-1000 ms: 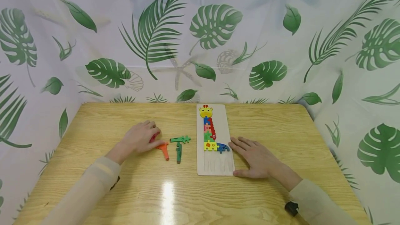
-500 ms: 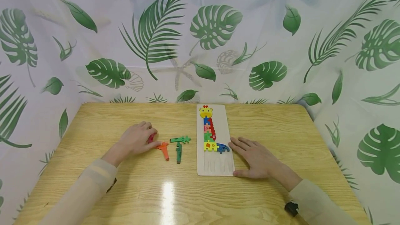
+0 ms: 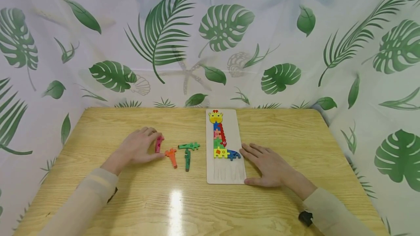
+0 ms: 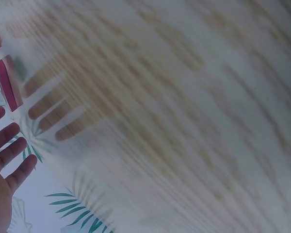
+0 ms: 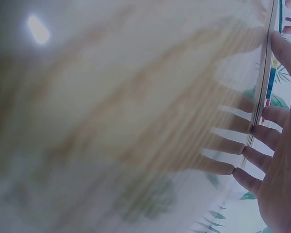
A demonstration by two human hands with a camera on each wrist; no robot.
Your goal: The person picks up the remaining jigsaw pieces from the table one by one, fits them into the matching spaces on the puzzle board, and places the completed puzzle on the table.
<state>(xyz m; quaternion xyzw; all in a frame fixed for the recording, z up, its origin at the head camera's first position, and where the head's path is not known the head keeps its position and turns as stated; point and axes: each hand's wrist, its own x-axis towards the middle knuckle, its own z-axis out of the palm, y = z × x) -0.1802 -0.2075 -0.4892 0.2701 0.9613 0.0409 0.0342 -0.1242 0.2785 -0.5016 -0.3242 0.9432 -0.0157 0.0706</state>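
Observation:
In the head view my left hand (image 3: 139, 146) hovers close over the table at the left. Its thumb and fingers are spread apart around a pink puzzle piece (image 3: 159, 144), with a gap between thumb and fingers. The left wrist view shows loose fingers (image 4: 7, 150) a little away from that pink piece (image 4: 7, 85). My right hand (image 3: 267, 166) lies along the right edge of a pale giraffe puzzle board (image 3: 210, 172), fingertips and thumb at its rim. On the board, a yellow giraffe head (image 3: 216, 117) tops several coloured neck and body pieces, with a blue piece (image 3: 234, 155) at the right.
Between the left hand and the board lie an orange leg piece (image 3: 171, 158), a green piece (image 3: 188, 146) lying sideways and a dark green piece (image 3: 187, 160). The wooden table (image 3: 131, 207) meets a leaf-print cloth (image 3: 183, 46) at the back and sides.
My left hand has drawn back to the left, and its fingers have parted from around the pink piece, which now shows more fully. The right hand and the board stay put.

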